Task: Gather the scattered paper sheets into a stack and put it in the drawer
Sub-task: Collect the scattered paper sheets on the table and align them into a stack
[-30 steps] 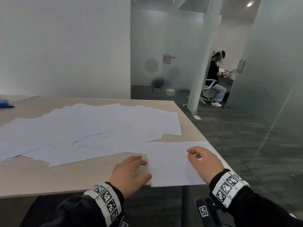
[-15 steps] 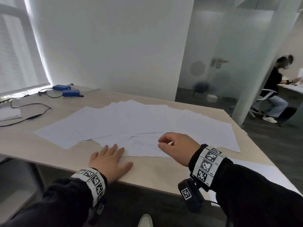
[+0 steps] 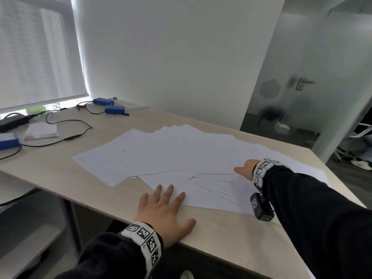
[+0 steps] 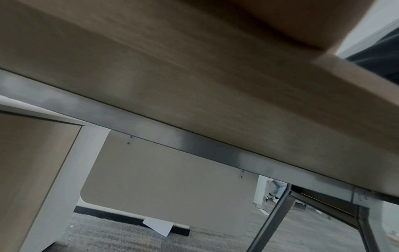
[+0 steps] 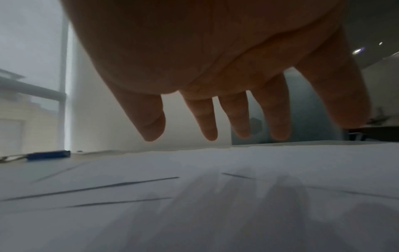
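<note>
Fingers of the left hand lie straight and spread, palm down at the near edge of the table, with the fingertips touching the nearest of the paper sheets; it holds nothing, and its wrist wears a band of black-and-white markers. From the left wrist view only the underside of the tabletop, a grey metal frame rail and the carpeted floor show, with one loose sheet lying on the floor against a white panel. Farther in and to the right, the right hand reaches out over the sheets; the right wrist view shows its fingers straight and apart, hanging just above the paper and gripping nothing, their shadow falling on the white surface below. The sheets are spread in a loose overlapping fan across the middle and right of the table, not stacked. No drawer can be made out in any view. At the far left of the table lie two blue boxes with black cables, a small white pad and another blue box at the left edge. Beyond stand a white wall, a window blind on the left and a frosted glass door on the right.
</note>
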The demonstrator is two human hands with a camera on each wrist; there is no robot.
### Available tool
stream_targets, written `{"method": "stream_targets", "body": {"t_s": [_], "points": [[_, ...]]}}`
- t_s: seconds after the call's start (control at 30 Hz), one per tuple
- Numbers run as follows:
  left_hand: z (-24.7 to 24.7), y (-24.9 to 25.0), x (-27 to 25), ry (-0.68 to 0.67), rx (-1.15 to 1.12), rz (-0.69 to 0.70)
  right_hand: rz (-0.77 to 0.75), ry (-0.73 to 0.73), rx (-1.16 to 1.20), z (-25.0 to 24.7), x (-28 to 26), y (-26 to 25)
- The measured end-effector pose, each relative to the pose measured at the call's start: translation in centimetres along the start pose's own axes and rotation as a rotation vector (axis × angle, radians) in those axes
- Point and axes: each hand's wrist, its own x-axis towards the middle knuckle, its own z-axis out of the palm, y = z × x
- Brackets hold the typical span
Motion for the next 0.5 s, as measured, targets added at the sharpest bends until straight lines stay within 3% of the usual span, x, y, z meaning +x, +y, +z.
{"method": "stream_targets", "body": {"t_s": [0.2,0.37,0.5], "points": [[0.2,0.0,0.1,-0.001,0.002,0.020,0.055,-0.154,0.028,1.7,0.9,0.8],[-0.1,-0.1,0.0,-0.007,0.002,0.017,-0.095,-0.145,0.178,2.2,-0.9,-2.5],[-0.2,0.0,0.0,-0.006,-0.005,0.011,-0.195,-0.156,0.059,2.2,-1.9,-5.0]]}}
